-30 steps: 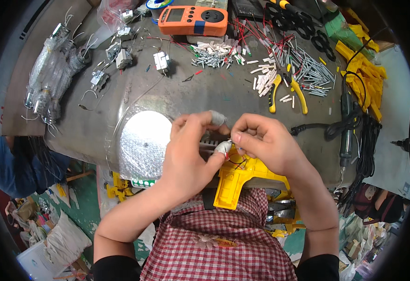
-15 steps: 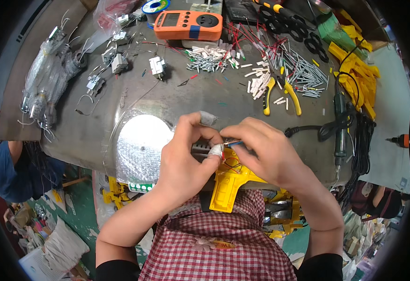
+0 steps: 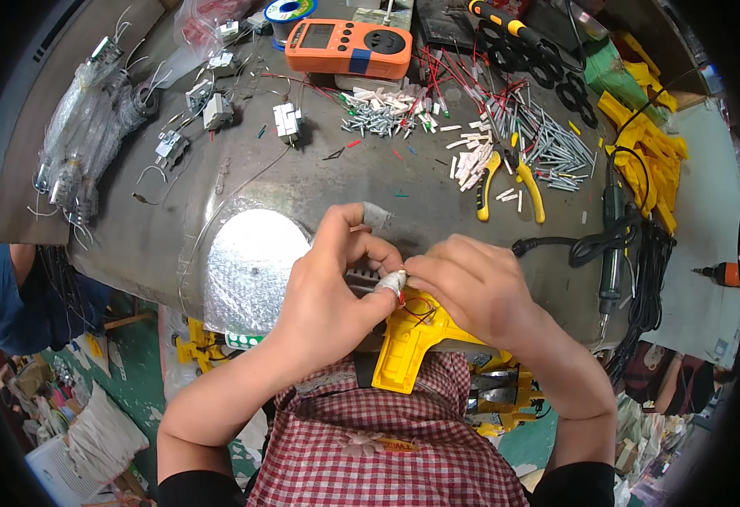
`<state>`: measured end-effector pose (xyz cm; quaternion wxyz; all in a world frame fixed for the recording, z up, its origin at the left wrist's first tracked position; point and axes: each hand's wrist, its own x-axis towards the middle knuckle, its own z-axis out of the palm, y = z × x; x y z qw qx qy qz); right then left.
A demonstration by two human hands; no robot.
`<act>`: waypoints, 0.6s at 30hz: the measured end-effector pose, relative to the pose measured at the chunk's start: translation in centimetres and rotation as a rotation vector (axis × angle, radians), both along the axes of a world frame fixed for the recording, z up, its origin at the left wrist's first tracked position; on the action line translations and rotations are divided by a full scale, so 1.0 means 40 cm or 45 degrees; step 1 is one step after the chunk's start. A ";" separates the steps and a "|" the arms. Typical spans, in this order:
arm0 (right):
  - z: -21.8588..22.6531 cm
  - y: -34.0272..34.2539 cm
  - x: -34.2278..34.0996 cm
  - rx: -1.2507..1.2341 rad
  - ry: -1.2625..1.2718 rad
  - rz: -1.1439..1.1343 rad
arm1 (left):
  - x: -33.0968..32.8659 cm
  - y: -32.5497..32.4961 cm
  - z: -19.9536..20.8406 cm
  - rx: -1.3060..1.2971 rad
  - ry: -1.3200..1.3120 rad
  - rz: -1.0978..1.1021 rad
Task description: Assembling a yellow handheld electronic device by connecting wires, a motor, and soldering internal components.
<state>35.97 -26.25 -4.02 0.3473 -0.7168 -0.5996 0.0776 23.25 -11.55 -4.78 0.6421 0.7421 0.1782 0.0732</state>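
Observation:
My left hand [image 3: 328,291] is closed, with whitish tape wrapped on its thumb and index fingertip. It pinches thin wires, a red one showing by the thumb. Just right of it, my right hand [image 3: 478,286] is closed too, its fingertips meeting the wire ends at the left thumb; the exact joint is hidden. Below both hands, at the table edge, lies a yellow plastic housing [image 3: 401,359] with thin red and dark wires [image 3: 421,311] looped inside. A grey slotted part shows behind the left fingers.
An orange meter [image 3: 349,51] stands at the back beside a solder spool [image 3: 290,10]. Yellow-handled pliers [image 3: 530,193], white sleeves and metal pins [image 3: 556,152] lie right of centre. A soldering iron [image 3: 612,253] with black cable is at right; a silvery round pad [image 3: 256,262] at left.
The right fingers have closed in against the left thumb, and the blue wire seen earlier between them is now hidden. The yellow housing has tilted slightly.

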 end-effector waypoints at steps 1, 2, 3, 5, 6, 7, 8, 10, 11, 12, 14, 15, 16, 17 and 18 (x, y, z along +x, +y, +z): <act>-0.006 -0.002 0.000 0.065 -0.105 0.043 | 0.000 0.001 -0.004 -0.036 -0.033 -0.017; -0.003 0.002 -0.002 0.063 -0.105 0.047 | 0.000 -0.002 -0.002 -0.038 -0.033 -0.014; 0.003 0.008 -0.008 -0.013 0.022 -0.020 | 0.000 -0.007 0.004 -0.017 -0.043 0.027; 0.009 0.015 -0.009 -0.089 0.149 -0.090 | -0.006 -0.011 -0.002 0.004 -0.052 0.064; 0.010 0.021 -0.003 -0.279 0.658 -0.139 | -0.010 -0.012 -0.017 0.411 -0.268 0.051; 0.012 0.027 0.007 -0.470 1.166 -0.181 | -0.011 -0.014 -0.026 0.820 -0.484 0.043; 0.021 0.031 0.017 -0.549 1.194 -0.159 | -0.010 -0.014 -0.024 0.761 -0.439 0.047; 0.043 0.021 0.004 -0.455 1.005 -0.199 | -0.007 -0.013 -0.006 0.488 -0.286 0.075; 0.049 0.016 -0.003 -0.357 0.817 -0.240 | -0.006 -0.012 -0.001 0.214 -0.134 0.097; 0.052 0.011 -0.003 -0.360 0.817 -0.232 | -0.005 -0.009 -0.003 0.215 -0.132 0.105; 0.053 -0.003 -0.004 -0.480 1.022 -0.452 | -0.006 -0.009 -0.010 0.029 -0.052 0.039; 0.047 -0.003 -0.007 -0.483 1.024 -0.449 | -0.006 -0.008 -0.007 0.027 -0.049 0.042; 0.039 -0.001 -0.011 -0.324 0.867 -0.366 | -0.004 -0.007 -0.002 -0.046 -0.006 0.055; 0.034 0.000 -0.013 -0.167 0.709 -0.282 | -0.002 -0.005 0.001 -0.119 0.038 0.068; 0.042 0.002 -0.006 -0.163 0.490 -0.124 | -0.001 -0.002 -0.001 -0.122 0.039 0.064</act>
